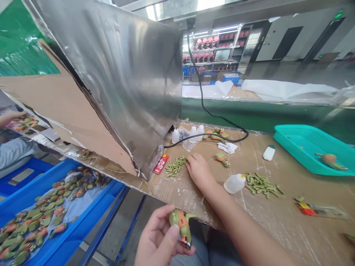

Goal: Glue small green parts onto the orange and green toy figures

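Left-hand fingers (174, 231) pinch a green-and-orange, plastic-looking figurine (183, 223) beside the brown cardboard-covered worktop (177, 193); likely light, stiff, best held by its body. Right hand (199, 170) meets small curved green pieces (174, 167), grip unclear.

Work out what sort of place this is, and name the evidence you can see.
Most likely a factory workshop. A blue tray holds many similar green-and-orange figures, small green pieces lie in piles on the bench, and rows of pink items fill racks beyond.
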Motion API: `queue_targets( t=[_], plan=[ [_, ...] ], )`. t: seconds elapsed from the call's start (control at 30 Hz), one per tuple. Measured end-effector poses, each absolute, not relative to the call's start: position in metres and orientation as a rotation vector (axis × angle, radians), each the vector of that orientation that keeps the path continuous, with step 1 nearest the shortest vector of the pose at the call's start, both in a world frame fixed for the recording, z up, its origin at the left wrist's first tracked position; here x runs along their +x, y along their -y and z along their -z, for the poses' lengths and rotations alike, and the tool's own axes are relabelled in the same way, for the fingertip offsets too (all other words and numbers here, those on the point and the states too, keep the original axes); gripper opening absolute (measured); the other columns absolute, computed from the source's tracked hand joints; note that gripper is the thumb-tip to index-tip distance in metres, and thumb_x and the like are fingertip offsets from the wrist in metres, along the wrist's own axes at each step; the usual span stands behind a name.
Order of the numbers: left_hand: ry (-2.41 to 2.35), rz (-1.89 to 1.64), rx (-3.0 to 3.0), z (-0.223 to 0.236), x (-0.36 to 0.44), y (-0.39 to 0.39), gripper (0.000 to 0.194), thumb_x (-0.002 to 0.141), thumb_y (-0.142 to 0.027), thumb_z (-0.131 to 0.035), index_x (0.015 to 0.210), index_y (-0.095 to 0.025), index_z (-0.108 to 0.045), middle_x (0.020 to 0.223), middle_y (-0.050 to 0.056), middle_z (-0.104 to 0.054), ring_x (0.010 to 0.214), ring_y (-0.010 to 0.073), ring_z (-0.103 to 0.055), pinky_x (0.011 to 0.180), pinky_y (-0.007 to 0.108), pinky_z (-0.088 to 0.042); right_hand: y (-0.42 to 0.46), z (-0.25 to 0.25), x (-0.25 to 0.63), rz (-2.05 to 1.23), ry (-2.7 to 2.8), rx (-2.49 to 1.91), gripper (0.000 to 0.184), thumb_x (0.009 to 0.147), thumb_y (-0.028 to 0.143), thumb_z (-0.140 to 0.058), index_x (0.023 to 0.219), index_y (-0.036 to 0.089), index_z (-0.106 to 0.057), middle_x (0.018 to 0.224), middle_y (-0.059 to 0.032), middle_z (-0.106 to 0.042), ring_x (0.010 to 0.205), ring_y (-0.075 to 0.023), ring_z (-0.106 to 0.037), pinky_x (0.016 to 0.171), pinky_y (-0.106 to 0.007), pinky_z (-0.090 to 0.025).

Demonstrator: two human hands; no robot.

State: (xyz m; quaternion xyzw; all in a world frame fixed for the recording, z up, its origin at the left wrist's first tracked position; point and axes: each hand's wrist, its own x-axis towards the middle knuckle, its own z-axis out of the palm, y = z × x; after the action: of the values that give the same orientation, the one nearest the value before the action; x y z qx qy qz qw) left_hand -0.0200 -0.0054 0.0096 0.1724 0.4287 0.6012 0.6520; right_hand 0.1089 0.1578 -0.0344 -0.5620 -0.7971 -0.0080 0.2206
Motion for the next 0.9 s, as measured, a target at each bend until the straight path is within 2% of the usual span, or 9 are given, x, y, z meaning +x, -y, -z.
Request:
queue_targets(
  t=[0.1, 0.27, 0.43, 0.6, 0.7, 0.77, 0.83, 0.9],
  plan=[
    [-0.989, -1.367, 0.38, -0.006, -0.021, 0.004, 0.029, 0.057, -0.024, -0.082, 0.083, -0.021, -0.072, 0.073, 0.003, -0.074, 0.049, 0.0144, -0.063, 0.046, 0.034, -0.061, -0.143, 0.037, 0.112, 0.008, 2.285, -1.534, 0.007, 0.088, 0.013, -0.053, 0.087, 0.014, -0.06, 0.088, -0.0029, -0.061, 0.088, -0.0179, -0.057, 0.078, -0.036, -0.048],
    [-0.984, -1.344, 0.388, 0.001, -0.012, 0.004, 0.031, 0.056, -0.027, -0.082, 0.084, -0.019, -0.071, 0.07, 0.003, -0.073, 0.05, 0.0143, -0.062, 0.043, 0.033, -0.06, -0.123, 0.037, 0.124, -0.108, 2.26, -1.507, 0.022, 0.089, 0.01, -0.048, 0.108, 0.013, -0.058, 0.094, -0.0071, -0.064, 0.09, -0.0205, -0.059, 0.08, -0.038, -0.047],
    [-1.028, -1.315, 0.337, 0.001, -0.006, 0.004, 0.036, 0.05, -0.03, -0.085, 0.081, -0.018, -0.07, 0.066, 0.0, -0.07, 0.048, 0.0125, -0.06, 0.042, 0.032, -0.06, -0.12, 0.029, 0.136, -0.388, 1.993, -1.495, 0.019, 0.088, 0.017, -0.048, 0.1, 0.017, -0.062, 0.091, -0.0048, -0.069, 0.082, -0.0199, -0.063, 0.075, -0.032, -0.047],
    [-1.023, -1.312, 0.337, 0.004, -0.002, 0.003, 0.036, 0.054, -0.029, -0.084, 0.084, -0.017, -0.068, 0.069, 0.001, -0.068, 0.051, 0.0131, -0.06, 0.042, 0.03, -0.059, -0.117, 0.027, 0.144, -0.689, 1.721, -1.458, 0.018, 0.086, 0.031, -0.047, 0.086, 0.022, -0.062, 0.068, 0.0015, -0.066, 0.063, -0.0179, -0.062, 0.063, -0.028, -0.044],
    [-1.017, -1.303, 0.346, 0.006, -0.001, 0.003, 0.035, 0.056, -0.028, -0.083, 0.085, -0.017, -0.067, 0.07, 0.001, -0.068, 0.054, 0.0133, -0.06, 0.043, 0.03, -0.059, -0.115, 0.026, 0.144, -0.773, 1.616, -1.44, 0.016, 0.08, 0.032, -0.052, 0.078, 0.021, -0.063, 0.075, -0.0021, -0.065, 0.074, -0.0217, -0.059, 0.071, -0.033, -0.041],
    [-1.007, -1.302, 0.349, 0.006, -0.001, 0.004, 0.033, 0.058, -0.026, -0.082, 0.085, -0.017, -0.068, 0.071, 0.001, -0.068, 0.054, 0.013, -0.06, 0.043, 0.031, -0.059, -0.107, 0.022, 0.142, -0.873, 1.538, -1.402, 0.016, 0.079, 0.034, -0.053, 0.078, 0.02, -0.061, 0.076, -0.0032, -0.063, 0.074, -0.0214, -0.057, 0.071, -0.033, -0.04],
    [-0.963, -1.3, 0.372, 0.005, -0.004, 0.004, 0.03, 0.06, -0.025, -0.08, 0.087, -0.018, -0.068, 0.086, 0.004, -0.07, 0.056, 0.0125, -0.06, 0.044, 0.031, -0.06, -0.091, 0.014, 0.139, -1.047, 1.453, -1.334, 0.019, 0.082, 0.038, -0.052, 0.082, 0.019, -0.057, 0.07, -0.0013, -0.058, 0.066, -0.018, -0.054, 0.063, -0.03, -0.042],
    [-0.885, -1.275, 0.418, 0.005, -0.008, 0.006, 0.028, 0.063, -0.025, -0.079, 0.088, -0.02, -0.069, 0.116, 0.008, -0.063, 0.061, 0.0137, -0.063, 0.045, 0.031, -0.06, -0.069, 0.005, 0.137, -1.252, 1.373, -1.264, 0.025, 0.085, 0.042, -0.05, 0.088, 0.018, -0.056, 0.067, 0.0006, -0.056, 0.059, -0.014, -0.051, 0.054, -0.025, -0.042]
  ],
)
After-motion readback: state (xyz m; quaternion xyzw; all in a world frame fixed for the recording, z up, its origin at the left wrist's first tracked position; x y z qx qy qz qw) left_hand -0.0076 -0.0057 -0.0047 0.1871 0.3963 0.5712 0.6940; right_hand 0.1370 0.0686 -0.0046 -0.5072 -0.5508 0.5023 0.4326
